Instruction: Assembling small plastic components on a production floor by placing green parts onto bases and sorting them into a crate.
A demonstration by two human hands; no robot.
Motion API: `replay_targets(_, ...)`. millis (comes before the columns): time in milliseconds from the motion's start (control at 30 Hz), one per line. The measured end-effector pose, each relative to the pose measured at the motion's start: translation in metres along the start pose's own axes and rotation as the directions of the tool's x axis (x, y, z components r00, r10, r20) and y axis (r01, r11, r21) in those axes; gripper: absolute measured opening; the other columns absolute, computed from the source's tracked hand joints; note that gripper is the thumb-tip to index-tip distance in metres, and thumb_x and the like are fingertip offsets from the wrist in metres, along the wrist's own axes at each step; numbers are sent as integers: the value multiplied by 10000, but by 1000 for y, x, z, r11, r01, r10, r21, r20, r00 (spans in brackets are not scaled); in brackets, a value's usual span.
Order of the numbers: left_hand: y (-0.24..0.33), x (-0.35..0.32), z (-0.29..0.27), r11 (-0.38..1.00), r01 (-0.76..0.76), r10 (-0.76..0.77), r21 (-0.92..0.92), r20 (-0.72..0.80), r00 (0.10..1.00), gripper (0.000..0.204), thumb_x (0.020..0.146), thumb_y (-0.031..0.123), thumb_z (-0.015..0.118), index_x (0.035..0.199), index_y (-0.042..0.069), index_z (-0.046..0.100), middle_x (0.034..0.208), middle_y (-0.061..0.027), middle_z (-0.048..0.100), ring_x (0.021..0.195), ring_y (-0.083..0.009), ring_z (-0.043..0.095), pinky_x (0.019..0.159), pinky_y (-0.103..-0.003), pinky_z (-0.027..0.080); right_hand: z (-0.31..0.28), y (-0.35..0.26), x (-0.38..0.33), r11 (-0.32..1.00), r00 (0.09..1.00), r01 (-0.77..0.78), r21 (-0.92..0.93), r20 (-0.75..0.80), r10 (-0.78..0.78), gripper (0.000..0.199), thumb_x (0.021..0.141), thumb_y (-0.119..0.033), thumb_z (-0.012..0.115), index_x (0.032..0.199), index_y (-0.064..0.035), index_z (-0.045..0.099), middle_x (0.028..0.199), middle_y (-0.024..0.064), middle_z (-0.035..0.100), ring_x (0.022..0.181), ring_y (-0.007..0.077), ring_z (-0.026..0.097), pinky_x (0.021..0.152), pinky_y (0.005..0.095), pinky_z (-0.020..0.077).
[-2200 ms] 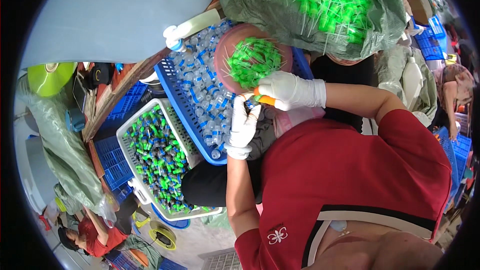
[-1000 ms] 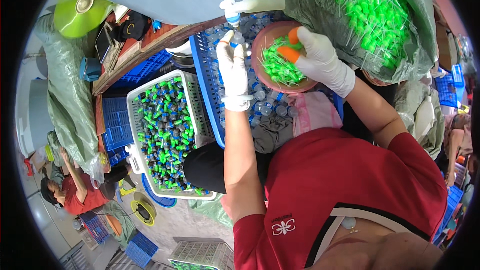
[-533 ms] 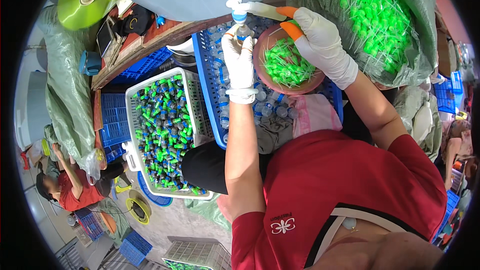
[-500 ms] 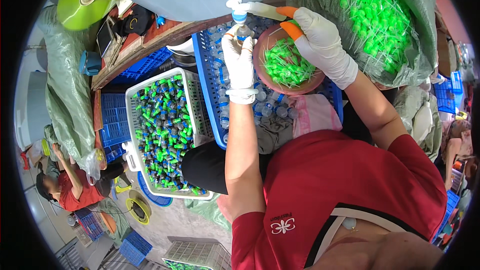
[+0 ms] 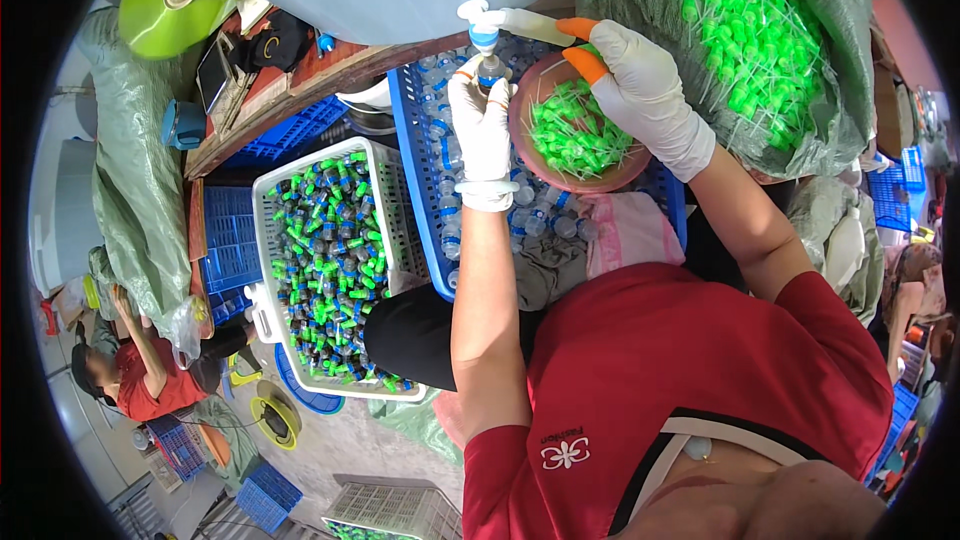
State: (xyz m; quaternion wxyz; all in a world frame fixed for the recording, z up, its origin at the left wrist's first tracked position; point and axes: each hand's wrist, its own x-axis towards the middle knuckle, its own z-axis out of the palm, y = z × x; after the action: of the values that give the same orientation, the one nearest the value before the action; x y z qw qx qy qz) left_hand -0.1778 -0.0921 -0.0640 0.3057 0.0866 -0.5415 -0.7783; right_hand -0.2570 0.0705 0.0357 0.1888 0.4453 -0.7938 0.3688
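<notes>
The white-gloved fingers [image 5: 463, 92] of the left hand [image 5: 484, 135] are pinching a small bottle [image 5: 491, 68] between them, its top rising past the fingertips and sitting just below a white-and-blue tap [image 5: 483, 36]; whether the two are touching, I can't tell. Across from it, the orange-covered fingertips [image 5: 585, 66] of the right hand [image 5: 650, 90] are standing slightly apart, the upper one meeting the end of a pale handle [image 5: 535, 26]. A bit of green is showing between them, though I can't tell if they're gripping it. Nearby, a pink bowl [image 5: 520, 118] is holding green caps [image 5: 575, 130].
</notes>
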Motion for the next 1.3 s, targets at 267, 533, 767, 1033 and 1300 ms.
replay_targets(267,-11,-9,-12,997,0,0,82,2,1000,407,911,-67,543,1301,22,468,1143,-70,547,994,-129,542,888,-271,473,-4,-5,-1,999,998,41,8,-52,-41,329,833,-98,717,1153,-99,638,887,109,656,765,318,646,651,372,523)
replay_targets(533,4,-45,2,991,86,-103,100,190,976,386,904,-54,546,1277,16,474,1149,-78,558,1039,-156,540,968,-295,430,10,-2,-22,974,974,224,-19,-23,-224,299,787,-123,750,1048,-67,615,828,118,654,732,325,654,626,400,522)
replay_targets(767,19,-68,29,961,92,-149,260,209,967,362,910,21,567,1246,-27,443,1059,-114,528,896,-180,528,838,-312,454,20,9,-45,996,968,88,27,236,-91,234,778,-144,694,932,-60,539,800,133,618,744,362,634,622,448,501)
replay_targets(1033,-2,-88,40,591,-437,273,678,341,899,362,820,-56,587,1168,-53,486,1094,-259,524,968,-444,562,850,-443,480,26,11,-75,504,695,-716,484,564,446,116,956,-122,543,1019,-25,537,970,61,596,918,153,561,786,306,453)
replay_targets(1300,5,-104,27,487,-491,187,722,463,866,342,844,4,604,1177,-14,527,1101,-238,554,1004,-427,576,851,-430,493,10,51,-107,354,406,-887,295,864,299,283,923,-157,591,1170,-21,566,963,57,634,831,206,613,766,343,506)
